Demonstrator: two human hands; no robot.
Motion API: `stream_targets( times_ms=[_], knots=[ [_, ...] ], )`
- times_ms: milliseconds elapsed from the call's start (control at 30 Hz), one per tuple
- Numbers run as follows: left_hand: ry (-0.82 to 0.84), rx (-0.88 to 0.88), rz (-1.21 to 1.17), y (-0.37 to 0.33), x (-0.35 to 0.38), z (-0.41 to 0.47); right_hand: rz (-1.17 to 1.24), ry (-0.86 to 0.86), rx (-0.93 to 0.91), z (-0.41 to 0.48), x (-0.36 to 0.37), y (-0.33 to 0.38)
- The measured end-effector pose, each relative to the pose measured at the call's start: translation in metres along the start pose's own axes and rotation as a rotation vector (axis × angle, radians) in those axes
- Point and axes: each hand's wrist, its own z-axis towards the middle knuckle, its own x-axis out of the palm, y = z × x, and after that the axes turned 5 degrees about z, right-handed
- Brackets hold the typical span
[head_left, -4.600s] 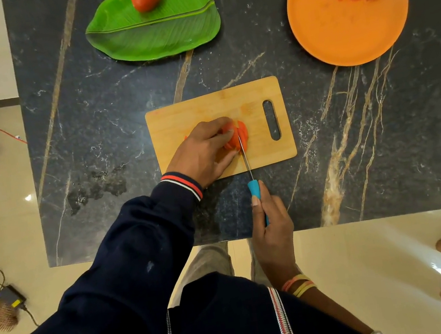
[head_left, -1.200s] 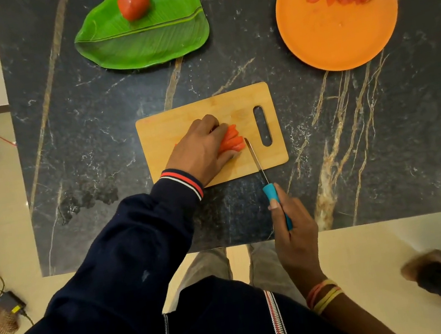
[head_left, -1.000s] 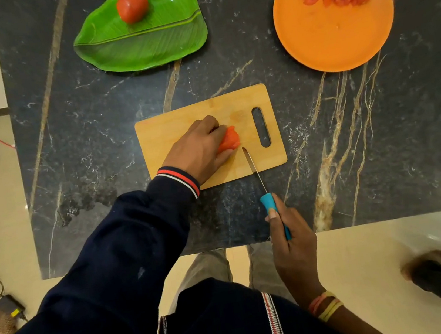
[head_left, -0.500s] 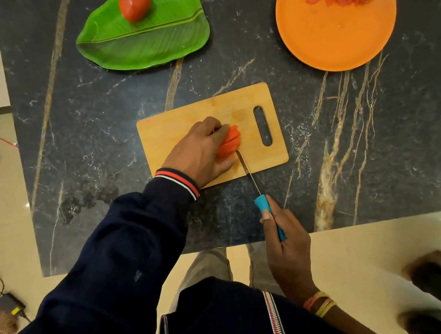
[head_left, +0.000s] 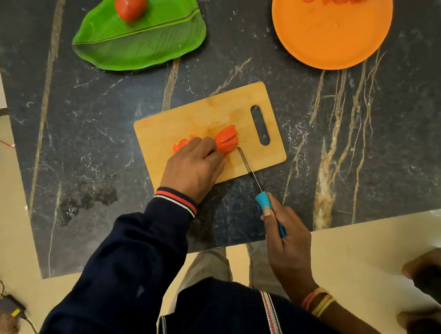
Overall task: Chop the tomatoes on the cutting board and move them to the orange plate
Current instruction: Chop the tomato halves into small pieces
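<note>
Even indoor light, wide-angle edge bending, floor glare lower right.

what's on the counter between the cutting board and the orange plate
Nothing: in the head view only bare dark marble counter separates the cutting board from the orange plate.

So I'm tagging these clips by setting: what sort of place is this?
Probably a home kitchen or dining area: a black marble table holds a wooden cutting board and serving plates, with tiled floor around it. No stove or sink is in view, so the exact room is uncertain.
</note>
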Motion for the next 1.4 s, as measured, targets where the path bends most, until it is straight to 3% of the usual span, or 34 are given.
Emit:
stream_targets(
  times_ms=[433,733,1100,1400],
  knots=[
    [-0.034,0.071,0.112,0.001,0.006,0.005,-0.022,0.011,-0.009,0.004,-0.001,0.0],
    [0.031,0.191,0.009,0.011,0.005,0.011,-0.012,0.011,-0.004,0.006,-0.001,-0.001],
    [-0.033,0.023,-0.047,0.007,-0.002,0.015,0.0,0.01,-0.004,0.007,-0.002,0.0],
    [0.054,0.089,-0.136,0.021,0.003,0.01,0.002,0.004,-0.031,0.011,-0.002,-0.001]
  ],
)
